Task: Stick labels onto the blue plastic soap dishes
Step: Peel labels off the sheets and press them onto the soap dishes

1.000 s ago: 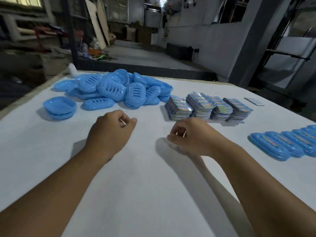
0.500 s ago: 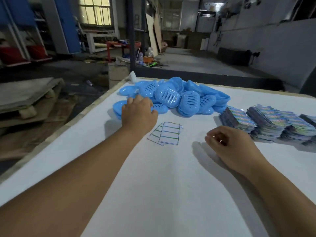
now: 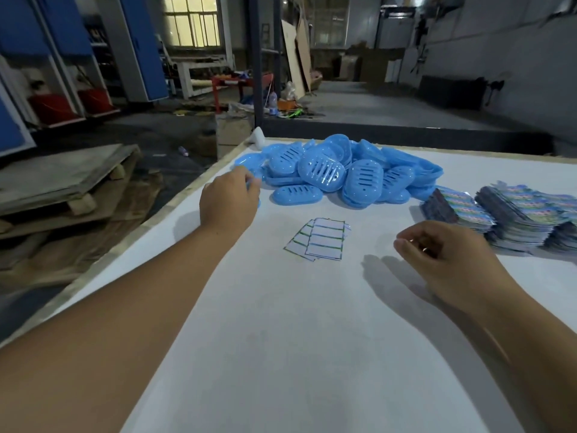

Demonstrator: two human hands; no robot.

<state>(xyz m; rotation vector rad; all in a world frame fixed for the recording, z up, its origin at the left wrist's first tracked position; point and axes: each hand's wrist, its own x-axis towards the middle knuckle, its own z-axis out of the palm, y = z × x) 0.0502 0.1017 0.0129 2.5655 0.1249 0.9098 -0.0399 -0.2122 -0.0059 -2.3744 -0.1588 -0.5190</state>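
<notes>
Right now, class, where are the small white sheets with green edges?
In the head view, the white sheets lie fanned on the table, between both hands, just before the soap dish pile.

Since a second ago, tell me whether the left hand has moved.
Yes. The left hand has gone forward and left across the table, from beside the right hand to the pile of soap dishes.
</notes>
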